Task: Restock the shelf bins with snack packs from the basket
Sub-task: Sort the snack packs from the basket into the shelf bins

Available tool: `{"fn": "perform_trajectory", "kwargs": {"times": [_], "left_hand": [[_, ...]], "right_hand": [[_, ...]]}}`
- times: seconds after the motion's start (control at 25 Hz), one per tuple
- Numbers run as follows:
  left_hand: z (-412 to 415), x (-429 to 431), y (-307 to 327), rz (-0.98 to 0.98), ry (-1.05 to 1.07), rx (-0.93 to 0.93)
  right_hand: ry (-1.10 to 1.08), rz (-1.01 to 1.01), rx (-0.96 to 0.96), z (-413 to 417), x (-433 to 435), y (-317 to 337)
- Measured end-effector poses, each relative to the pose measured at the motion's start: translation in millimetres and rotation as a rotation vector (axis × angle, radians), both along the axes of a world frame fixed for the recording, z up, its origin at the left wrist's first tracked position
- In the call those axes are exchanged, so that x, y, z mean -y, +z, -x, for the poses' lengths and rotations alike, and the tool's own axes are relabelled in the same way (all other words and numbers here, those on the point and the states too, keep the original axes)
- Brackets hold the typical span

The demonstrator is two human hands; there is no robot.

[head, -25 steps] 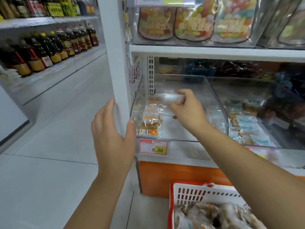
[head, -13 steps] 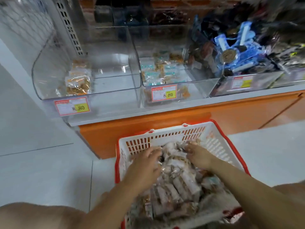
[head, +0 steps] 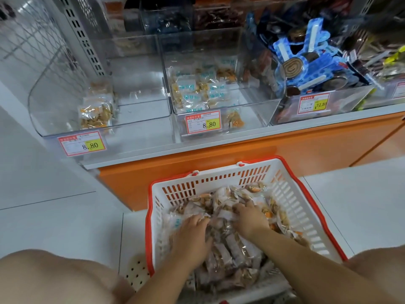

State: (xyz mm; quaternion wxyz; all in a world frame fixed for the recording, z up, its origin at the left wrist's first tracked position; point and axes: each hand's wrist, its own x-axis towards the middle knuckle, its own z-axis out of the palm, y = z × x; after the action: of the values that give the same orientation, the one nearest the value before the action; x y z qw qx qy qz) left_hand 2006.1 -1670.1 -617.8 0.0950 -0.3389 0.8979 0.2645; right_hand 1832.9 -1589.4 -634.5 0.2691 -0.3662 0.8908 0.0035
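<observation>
White basket (head: 291,200) with a red rim, down on the floor (head: 43,216). Inside the basket, a big heap of snack packs (head: 228,244) in clear wrap.

Left hand (head: 192,240) palm down on the heap, on the left side of the basket, fingers (head: 200,220) bent and dug in among the packs. Right hand (head: 252,220) close by, nearer the middle of the basket, fingers (head: 240,208) bent down into the heap too. Cannot tell if either hand has hold of a pack.

Past the far side of the basket, up on the shelf (head: 153,141), three clear bins in a row. Past the basket and off to its left, the first bin (head: 54,110), with only a few packs (head: 96,115) near its left wall. Straight past the basket, the middle bin (head: 252,119), with a thin layer of packs with blue print. Past the basket and to its right, the last bin (head: 350,99), piled high with blue packs.

On the front of the first bin, a red and yellow price tag (head: 82,143).

Left knee (head: 54,279) by the near left corner of the basket, right knee (head: 377,260) by the near right corner.
</observation>
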Motion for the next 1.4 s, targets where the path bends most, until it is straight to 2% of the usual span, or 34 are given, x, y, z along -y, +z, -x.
{"fn": "perform_trajectory", "kwargs": {"times": [0.2,0.44,0.6,0.68,0.72,0.84,0.96,1.08,1.28,1.4], "left_hand": [[3.3,-0.3,2.4,-0.019,0.051,-0.096],[8.4,-6.2,0.4,0.019,0.026,-0.068],[8.6,-4.3,0.1,0.017,0.032,-0.066],[9.0,-0.3,0.5,-0.009,0.063,-0.076],[9.8,1.1,1.3,-0.023,0.066,-0.091],[16.2,0.5,9.3,-0.077,0.002,-0.200],[21.9,1.7,28.2,-0.303,0.136,-0.383],[20.7,7.7,35.2,-0.587,0.335,-0.411],[15.1,9.2,32.2,-0.833,0.474,-0.442],[13.5,6.4,37.4,-0.900,0.500,-0.482]], "right_hand": [[-0.038,0.208,0.043,8.2,-12.0,-1.0],[-0.012,-0.041,0.173,7.2,-10.0,-9.0],[0.044,-0.004,0.066,-0.6,0.5,6.7],[0.075,0.030,0.079,6.1,-9.4,24.1],[0.038,0.069,0.150,10.1,-14.4,34.0],[-0.137,0.250,0.553,14.1,-20.4,64.6],[-0.237,0.375,0.768,17.4,-22.3,78.1],[-0.369,0.503,0.892,24.3,-31.8,75.1],[-0.429,0.636,0.978,16.9,-36.8,70.2],[-0.437,0.713,1.048,11.9,-29.2,69.4]]}}
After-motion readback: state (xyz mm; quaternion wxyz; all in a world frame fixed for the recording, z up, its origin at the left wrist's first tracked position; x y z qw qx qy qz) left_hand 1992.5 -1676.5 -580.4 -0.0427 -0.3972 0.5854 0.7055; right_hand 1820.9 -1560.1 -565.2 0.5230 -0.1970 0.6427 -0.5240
